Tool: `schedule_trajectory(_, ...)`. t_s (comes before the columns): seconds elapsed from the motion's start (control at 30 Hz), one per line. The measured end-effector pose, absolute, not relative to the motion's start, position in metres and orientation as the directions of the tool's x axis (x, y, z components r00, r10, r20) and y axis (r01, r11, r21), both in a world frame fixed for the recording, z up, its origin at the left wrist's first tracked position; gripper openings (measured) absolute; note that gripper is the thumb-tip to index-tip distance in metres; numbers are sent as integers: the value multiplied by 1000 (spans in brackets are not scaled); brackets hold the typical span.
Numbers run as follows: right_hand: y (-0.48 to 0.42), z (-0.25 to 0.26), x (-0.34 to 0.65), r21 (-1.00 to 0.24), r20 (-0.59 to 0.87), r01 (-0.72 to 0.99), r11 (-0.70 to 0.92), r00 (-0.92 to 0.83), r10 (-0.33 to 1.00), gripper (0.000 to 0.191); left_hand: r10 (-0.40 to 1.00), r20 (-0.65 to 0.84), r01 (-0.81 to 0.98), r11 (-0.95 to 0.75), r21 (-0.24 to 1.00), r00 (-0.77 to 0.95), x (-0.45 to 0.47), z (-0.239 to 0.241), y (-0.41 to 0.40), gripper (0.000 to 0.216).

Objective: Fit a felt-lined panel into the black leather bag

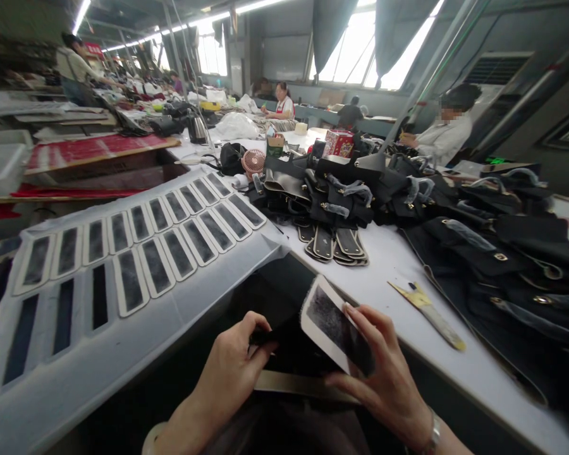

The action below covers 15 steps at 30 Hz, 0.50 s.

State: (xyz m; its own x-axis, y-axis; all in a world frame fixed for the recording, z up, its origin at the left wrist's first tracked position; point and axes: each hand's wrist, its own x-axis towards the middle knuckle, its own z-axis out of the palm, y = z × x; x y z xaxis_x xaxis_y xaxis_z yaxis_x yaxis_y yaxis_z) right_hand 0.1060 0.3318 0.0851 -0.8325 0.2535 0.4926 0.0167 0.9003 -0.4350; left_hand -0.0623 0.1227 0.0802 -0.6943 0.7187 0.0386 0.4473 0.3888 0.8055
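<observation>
Gripping a pale-edged panel (326,313), the right hand (386,366) is holding it tilted in front of the flap pile (324,242). The left hand (232,354) is pinching dark material (291,341), in front of the pile and further left. 2 rows of similar panels (156,265) are lying left of the pile, a yellowish tool (427,313) is lying to its right, and black bags (355,205) are sitting behind it.

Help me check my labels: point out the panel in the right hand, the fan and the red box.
Panel (330,318): head view, on its dark middle.
Fan (253,162): head view, on its round grille.
Red box (337,145): head view, on its patterned side.
</observation>
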Motion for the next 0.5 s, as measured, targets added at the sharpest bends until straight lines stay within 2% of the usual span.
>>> schedule_trajectory(0.07,334,80,109,-394,451,36,918,-863,227,84,769,-25,503,442,743,-639,-61,72,127,8)
schedule_trajectory(0.13,337,77,113,-312,415,41,949,-893,175,90,823,-22,562,408,719,-568,-59,64,128,11)
schedule_trajectory(0.2,339,76,115,-181,401,30,983,-911,101,96,845,19,575,347,741,-535,-58,56,125,22)
schedule_trajectory(0.27,339,77,116,-46,387,-1,999,-922,17,100,817,29,511,333,792,-576,-60,48,117,31)
schedule_trajectory(0.33,338,77,114,43,363,-46,998,-930,-58,103,743,-29,338,338,878,-669,-64,38,107,35)
schedule_trajectory(0.4,335,77,108,71,341,-100,992,-932,-119,105,645,-161,59,306,950,-747,-67,23,98,42)
schedule_trajectory(0.5,327,76,96,53,313,-161,986,-934,-169,107,537,-335,-237,244,940,-774,-64,-5,93,54)
